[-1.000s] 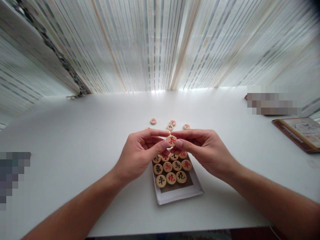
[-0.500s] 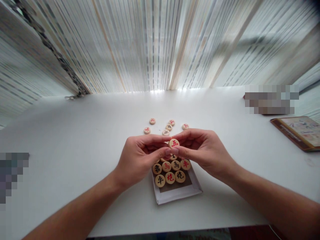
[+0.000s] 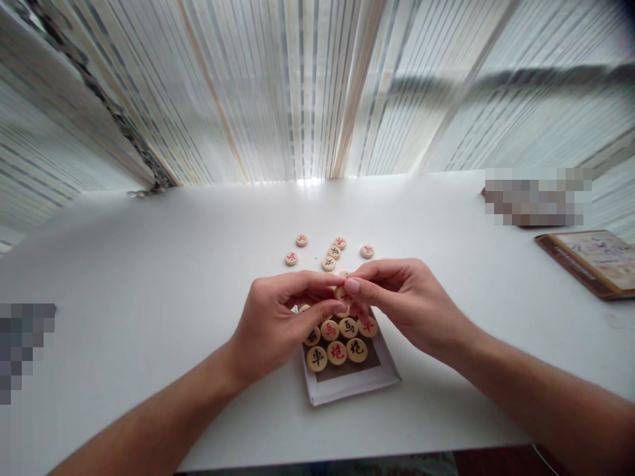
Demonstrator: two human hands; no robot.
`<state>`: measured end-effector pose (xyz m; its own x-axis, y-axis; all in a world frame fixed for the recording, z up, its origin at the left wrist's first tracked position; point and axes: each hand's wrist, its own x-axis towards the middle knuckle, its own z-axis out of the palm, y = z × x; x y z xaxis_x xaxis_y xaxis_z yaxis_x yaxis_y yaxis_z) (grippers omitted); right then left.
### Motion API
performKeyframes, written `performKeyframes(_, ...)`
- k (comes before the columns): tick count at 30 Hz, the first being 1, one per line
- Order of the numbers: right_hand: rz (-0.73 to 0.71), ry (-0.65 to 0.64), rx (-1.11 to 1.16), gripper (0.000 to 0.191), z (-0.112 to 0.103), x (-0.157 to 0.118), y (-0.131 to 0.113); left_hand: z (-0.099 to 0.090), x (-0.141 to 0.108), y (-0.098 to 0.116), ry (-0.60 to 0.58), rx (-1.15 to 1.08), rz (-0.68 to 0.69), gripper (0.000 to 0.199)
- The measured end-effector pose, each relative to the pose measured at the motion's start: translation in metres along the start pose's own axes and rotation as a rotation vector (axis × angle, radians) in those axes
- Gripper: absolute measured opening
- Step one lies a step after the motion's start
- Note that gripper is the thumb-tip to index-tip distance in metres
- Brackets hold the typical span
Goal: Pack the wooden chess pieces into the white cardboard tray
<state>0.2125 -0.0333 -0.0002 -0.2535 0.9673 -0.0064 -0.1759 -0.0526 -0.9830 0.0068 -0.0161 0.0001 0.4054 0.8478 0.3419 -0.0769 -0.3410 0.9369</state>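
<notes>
While pinching a round, pale, wood-coloured disc (image 3: 342, 295) between the fingertips of bare left hand (image 3: 272, 314) and bare right hand (image 3: 404, 297), over the far end of a shallow white cardboard-looking tray (image 3: 357, 390), seems busy with in-hand positioning; next probably calls for steady finger control

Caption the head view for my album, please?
Left hand and right hand together around a round piece, over a shallow box of character-marked pieces on a white table.
</notes>
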Motion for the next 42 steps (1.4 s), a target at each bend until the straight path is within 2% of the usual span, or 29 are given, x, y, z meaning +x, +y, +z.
performKeyframes(4,-0.002,-0.015,0.028,0.016,-0.0023,-0.0014,0.0005,0.001,0.0005,0.002,0.036,-0.103,-0.098,0.03)
performKeyframes(9,0.01,-0.037,0.064,0.023,-0.0014,-0.0001,0.0004,-0.0003,0.0023,0.004,0.032,-0.206,-0.16,0.036)
performKeyframes(15,0.03,-0.047,0.117,0.032,0.0035,0.0009,-0.0027,0.0003,0.0018,0.0026,0.035,-0.155,-0.134,0.033)
performKeyframes(21,0.092,0.041,0.075,0.034,0.0029,0.0004,-0.0013,0.0013,-0.0005,0.0025,-0.003,-0.045,-0.061,0.03)
performKeyframes(26,0.134,0.064,0.036,0.036,0.0017,0.0005,-0.0039,-0.0001,-0.0019,0.0007,-0.051,-0.018,-0.037,0.031)
performKeyframes(34,0.136,0.045,0.095,0.031,0.0013,-0.0002,-0.0052,-0.001,-0.0021,0.0005,-0.084,-0.036,-0.042,0.032)
performKeyframes(42,0.09,0.014,0.051,0.027,0.0009,-0.0013,-0.0064,-0.001,-0.0014,0.0011,-0.098,-0.081,-0.044,0.029)
